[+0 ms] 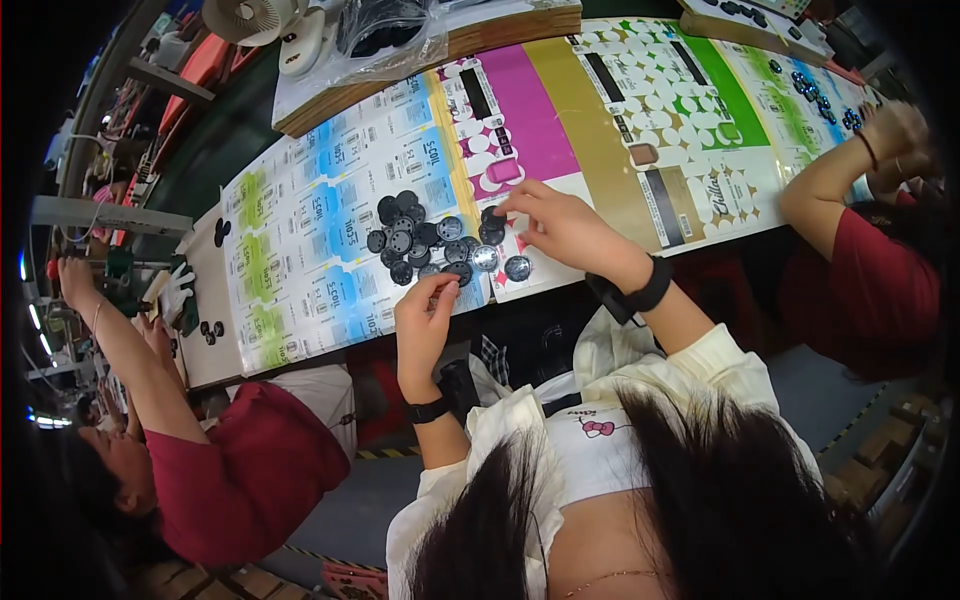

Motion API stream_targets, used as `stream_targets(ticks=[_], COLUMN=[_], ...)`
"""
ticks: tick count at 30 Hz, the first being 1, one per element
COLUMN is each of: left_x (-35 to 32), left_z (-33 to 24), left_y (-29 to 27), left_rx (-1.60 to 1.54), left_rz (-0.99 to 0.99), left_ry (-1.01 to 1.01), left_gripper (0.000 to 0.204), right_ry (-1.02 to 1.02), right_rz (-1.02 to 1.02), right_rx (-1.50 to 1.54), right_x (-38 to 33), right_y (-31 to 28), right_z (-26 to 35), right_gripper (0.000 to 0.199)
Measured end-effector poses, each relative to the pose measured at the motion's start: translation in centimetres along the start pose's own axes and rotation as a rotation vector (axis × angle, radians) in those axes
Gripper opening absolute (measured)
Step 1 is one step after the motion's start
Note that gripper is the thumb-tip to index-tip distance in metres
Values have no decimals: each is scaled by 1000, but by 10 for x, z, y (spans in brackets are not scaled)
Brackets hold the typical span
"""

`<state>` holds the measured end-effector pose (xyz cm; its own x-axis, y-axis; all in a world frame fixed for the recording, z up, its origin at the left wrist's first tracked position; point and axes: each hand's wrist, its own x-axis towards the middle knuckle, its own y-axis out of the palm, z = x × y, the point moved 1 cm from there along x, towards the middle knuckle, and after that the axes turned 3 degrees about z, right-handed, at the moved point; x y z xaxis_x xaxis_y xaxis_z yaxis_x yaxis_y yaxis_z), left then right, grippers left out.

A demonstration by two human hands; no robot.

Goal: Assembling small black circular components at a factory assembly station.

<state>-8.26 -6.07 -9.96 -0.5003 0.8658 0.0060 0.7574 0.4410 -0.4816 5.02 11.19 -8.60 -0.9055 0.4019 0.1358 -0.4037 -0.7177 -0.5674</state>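
Black discs [403, 241]: lying piled on the desk [208, 358]. Left hand [421, 325]: touching one, grip unclear. Right hand [575, 232]: holding fingers apart beside others. Hazard: careless sweeping could be tipping front discs off.

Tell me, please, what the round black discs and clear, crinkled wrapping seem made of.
The round black discs look like semi-gloss plastic, judging by highlights, though coated metal is possible. The clear, crinkled wrapping seems glossy plastic film: transparent, with shiny creases.
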Motion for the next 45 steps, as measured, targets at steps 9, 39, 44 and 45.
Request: stream_targets(ticks=[9, 39, 44, 45], left_x=[5, 28, 18, 9], left_z=[7, -5, -12, -15], left_y=[10, 22, 16, 13], left_rx=[111, 855, 840, 883], left_rz=[-5, -2, 81, 168], left_ry=[43, 220, 308, 334], left_gripper=[29, 58, 50, 49], right_ry=[-159, -312, -152, -194], right_rz=[258, 158, 216, 188], right_rx=[-214, -507, -596, -602], right_x=[30, -9, -13, -9], right_y=[8, 16, 9, 9], right_z=[-13, 7, 1, 2], right_gripper=[32, 39, 41, 41])
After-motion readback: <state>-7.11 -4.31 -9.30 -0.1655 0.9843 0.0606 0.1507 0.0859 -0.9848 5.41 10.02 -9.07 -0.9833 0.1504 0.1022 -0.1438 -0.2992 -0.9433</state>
